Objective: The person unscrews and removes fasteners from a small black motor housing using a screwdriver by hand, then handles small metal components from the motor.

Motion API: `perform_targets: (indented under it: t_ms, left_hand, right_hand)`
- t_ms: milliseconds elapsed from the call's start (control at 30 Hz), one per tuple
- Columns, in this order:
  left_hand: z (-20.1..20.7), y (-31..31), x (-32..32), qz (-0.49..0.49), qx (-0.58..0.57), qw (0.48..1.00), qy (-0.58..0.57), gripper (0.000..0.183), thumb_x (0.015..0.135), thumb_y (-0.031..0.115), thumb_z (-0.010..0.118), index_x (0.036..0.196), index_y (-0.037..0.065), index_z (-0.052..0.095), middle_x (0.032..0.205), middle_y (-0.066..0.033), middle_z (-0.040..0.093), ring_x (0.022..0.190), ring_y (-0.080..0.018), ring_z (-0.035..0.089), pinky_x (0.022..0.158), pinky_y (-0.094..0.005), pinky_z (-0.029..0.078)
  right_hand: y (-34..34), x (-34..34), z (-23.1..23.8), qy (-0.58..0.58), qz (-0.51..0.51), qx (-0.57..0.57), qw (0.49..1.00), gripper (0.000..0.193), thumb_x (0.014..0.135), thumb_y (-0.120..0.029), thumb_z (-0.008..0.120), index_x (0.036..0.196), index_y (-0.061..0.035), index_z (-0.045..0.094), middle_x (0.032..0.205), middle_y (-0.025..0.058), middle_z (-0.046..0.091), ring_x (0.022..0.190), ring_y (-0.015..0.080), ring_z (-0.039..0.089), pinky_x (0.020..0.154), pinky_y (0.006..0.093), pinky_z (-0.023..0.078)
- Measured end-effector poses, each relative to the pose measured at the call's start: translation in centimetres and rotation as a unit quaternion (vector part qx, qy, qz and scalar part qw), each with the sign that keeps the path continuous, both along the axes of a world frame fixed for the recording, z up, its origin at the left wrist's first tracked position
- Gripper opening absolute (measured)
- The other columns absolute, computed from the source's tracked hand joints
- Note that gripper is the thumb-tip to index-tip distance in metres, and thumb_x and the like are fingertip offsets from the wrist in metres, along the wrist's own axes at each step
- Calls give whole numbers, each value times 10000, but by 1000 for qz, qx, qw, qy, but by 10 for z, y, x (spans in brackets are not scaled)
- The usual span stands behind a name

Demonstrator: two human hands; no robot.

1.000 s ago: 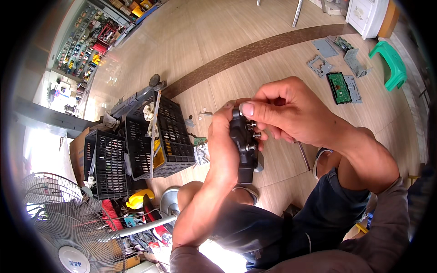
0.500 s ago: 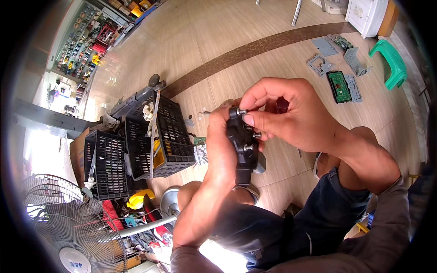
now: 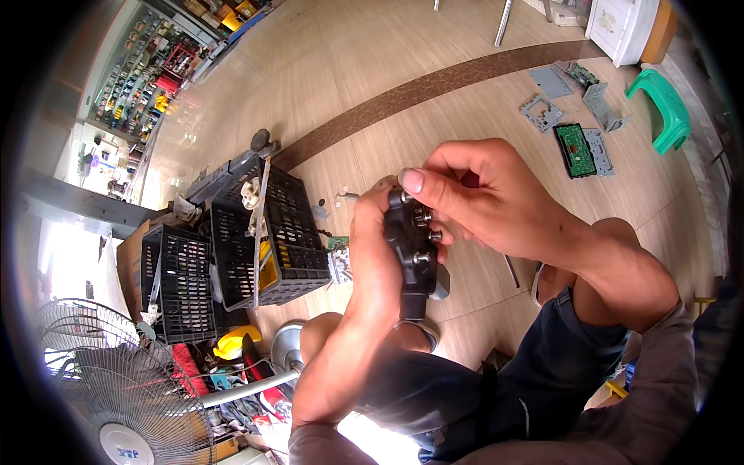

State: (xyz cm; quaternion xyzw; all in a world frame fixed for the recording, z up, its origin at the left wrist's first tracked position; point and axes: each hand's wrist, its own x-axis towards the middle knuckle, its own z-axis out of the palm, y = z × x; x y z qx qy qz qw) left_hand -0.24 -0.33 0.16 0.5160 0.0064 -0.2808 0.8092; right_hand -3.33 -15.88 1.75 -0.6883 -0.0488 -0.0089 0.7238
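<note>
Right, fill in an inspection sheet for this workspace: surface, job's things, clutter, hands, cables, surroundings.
Surface: pale tiled floor with a brown band.
Job's things: black part with metal studs, held above the floor.
Clutter: black crates at left; circuit board and grey plates at upper right; jumbled pile at lower left.
Left hand: wrapped around the black part.
Right hand: thumb at the part's upper end; exact grip hidden.
Cables: none clearly made out; the pile is too jumbled to tell.
Surroundings: fan, lower left; green stool and white cabinet, upper right; stocked shelves, upper left.
</note>
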Motion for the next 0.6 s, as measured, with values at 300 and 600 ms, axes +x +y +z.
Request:
perform_targets:
  t_ms: [300,600]
  left_hand:
    - [-3,2,1,-14,11,1000,-18,437,961,453,418,920,51,583,724,-78,601,641,-228,627,551,-348,527]
    - [6,-4,-1,-2,6,1000,7,423,939,437,438,907,43,589,728,-95,617,626,-228,633,540,-360,528]
  right_hand:
    - [-4,-1,9,64,54,-10,996,405,1007,-333,599,786,5,627,627,28,596,498,60,549,377,208,379]
    - [-3,-4,7,18,22,15,999,162,928,-87,664,937,74,655,773,91,677,576,109,626,492,252,508]
